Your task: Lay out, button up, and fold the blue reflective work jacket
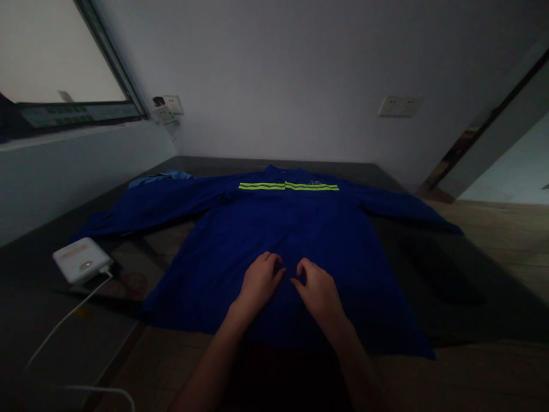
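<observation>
A dark blue work jacket (274, 229) lies spread out front side up, its collar at the far side and its sleeves stretched to left and right. Two-part yellow-green reflective strips cross its chest. Over the lower middle of the jacket is my left hand (261, 279), fingers curved and thumb held apart from them, with nothing between. Facing it across a small gap, my right hand (318, 289) has the same curled shape, thumb and fingers apart and holding nothing. Whether either hand touches the cloth I cannot tell.
The jacket rests on a dark table (386, 171) against a wall. On the left sits a white power bank (82, 260) with a white cable (64, 320). Lighter blue cloth (158, 178) lies by the left sleeve, and a dark flat object (441, 269) lies right.
</observation>
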The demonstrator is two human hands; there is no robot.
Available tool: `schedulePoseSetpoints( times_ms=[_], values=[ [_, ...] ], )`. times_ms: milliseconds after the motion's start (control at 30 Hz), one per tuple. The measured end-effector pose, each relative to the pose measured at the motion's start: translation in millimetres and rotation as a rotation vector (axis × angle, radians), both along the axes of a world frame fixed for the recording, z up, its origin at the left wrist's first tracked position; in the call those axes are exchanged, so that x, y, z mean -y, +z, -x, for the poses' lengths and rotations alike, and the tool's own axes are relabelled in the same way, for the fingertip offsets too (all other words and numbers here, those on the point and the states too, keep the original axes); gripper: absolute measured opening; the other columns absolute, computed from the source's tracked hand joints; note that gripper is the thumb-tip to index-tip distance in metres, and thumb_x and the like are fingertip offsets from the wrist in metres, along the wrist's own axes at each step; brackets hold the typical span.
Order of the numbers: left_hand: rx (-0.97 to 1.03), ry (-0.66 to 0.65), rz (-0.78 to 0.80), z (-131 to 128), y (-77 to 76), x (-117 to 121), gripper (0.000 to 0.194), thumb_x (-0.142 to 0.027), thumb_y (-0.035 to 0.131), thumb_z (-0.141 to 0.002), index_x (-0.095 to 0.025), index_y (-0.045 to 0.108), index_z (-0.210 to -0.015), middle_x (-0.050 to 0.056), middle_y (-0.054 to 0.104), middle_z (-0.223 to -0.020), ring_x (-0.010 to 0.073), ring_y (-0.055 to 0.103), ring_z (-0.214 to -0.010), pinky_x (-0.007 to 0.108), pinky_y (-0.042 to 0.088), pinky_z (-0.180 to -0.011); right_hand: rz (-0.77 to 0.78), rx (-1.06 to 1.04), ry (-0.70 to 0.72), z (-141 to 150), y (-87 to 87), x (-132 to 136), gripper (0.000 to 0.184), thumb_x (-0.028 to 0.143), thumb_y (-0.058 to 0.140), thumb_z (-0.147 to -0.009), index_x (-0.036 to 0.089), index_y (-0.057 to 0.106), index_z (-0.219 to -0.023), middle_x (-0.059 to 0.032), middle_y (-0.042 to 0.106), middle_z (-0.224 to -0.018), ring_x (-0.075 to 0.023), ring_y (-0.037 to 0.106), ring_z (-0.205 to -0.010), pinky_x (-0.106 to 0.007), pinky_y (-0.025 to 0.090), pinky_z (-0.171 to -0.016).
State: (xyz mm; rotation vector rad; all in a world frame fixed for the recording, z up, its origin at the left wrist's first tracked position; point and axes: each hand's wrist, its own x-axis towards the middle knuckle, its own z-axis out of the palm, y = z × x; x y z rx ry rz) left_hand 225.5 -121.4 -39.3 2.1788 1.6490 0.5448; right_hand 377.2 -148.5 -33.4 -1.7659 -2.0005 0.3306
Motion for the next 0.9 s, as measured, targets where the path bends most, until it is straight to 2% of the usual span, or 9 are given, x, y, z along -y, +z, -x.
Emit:
schedulePoseSetpoints(
  times_ms=[100, 133, 267, 467, 700, 900],
  values=[
    [-0.049, 0.005, -0.002, -3, 0.4, 1, 0.015, -0.028, 0.056, -0.085, -0.02, 0.059, -0.098, 0.005, 0.061, -0.099, 0.0199, 0.058, -0.093, 0.028, 0.043, -0.076, -0.021, -0.052, -0.065, -3, -5.4, 1, 0.039, 0.011, 0.061, -0.076, 0.018, 0.053, -0.113, -0.0047, 0.067, -0.087, -0.0219, 0.065, -0.079, -0.029, 0.043, -0.066],
    [-0.06, 0.007, -0.005, -4, 0.2, 1, 0.014, -0.028, 0.056, -0.085, -0.02, 0.059, -0.096, 0.005, 0.061, -0.098, 0.0199, 0.058, -0.092, 0.028, 0.042, -0.075, -0.04, -0.059, -0.086, -3, -8.4, 0, 0.042, 0.011, 0.06, -0.076, 0.017, 0.052, -0.117, -0.0065, 0.068, -0.09, -0.0231, 0.065, -0.081, -0.031, 0.044, -0.068],
    [-0.075, 0.015, -0.015, -7, -0.4, 1, 0.008, -0.026, 0.056, -0.085, -0.019, 0.058, -0.09, 0.004, 0.061, -0.092, 0.019, 0.058, -0.086, 0.027, 0.04, -0.07, -0.157, -0.134, -0.09, -3, -20.8, -4, 0.025, 0.012, 0.051, -0.082, 0.017, 0.062, -0.103, -0.0097, 0.069, -0.095, -0.0247, 0.064, -0.09, -0.035, 0.047, -0.078],
    [-0.028, 0.026, -0.056, -6, 0.7, 5, 0.002, -0.023, 0.056, -0.085, -0.021, 0.056, -0.085, 0.001, 0.062, -0.085, 0.0166, 0.058, -0.079, 0.024, 0.038, -0.065, -0.301, -0.299, -0.047, 0, -19.1, -11, 0.024, 0.012, 0.046, -0.083, 0.017, 0.068, -0.093, -0.0099, 0.066, -0.093, -0.0227, 0.062, -0.088, -0.036, 0.048, -0.081],
    [0.063, -0.034, -0.177, -7, 2.5, 5, 0.003, -0.021, 0.053, -0.087, -0.021, 0.056, -0.085, 0.001, 0.061, -0.084, 0.0158, 0.057, -0.079, 0.024, 0.04, -0.069, -0.16, -0.507, 0.051, -3, -15.6, -19, 0.027, 0.007, 0.054, -0.075, 0.018, 0.069, -0.094, -0.0072, 0.068, -0.092, -0.0201, 0.063, -0.085, -0.033, 0.05, -0.077],
    [0.108, -0.052, -0.189, -7, -5.4, 3, 0.003, -0.021, 0.055, -0.086, -0.021, 0.057, -0.084, 0.0, 0.061, -0.081, 0.0159, 0.057, -0.077, 0.025, 0.04, -0.068, -0.162, -0.513, 0.034, -1, -21.5, -21, 0.024, 0.006, 0.053, -0.075, 0.018, 0.071, -0.087, -0.007, 0.068, -0.088, -0.0206, 0.064, -0.084, -0.034, 0.049, -0.079]
  ],
)
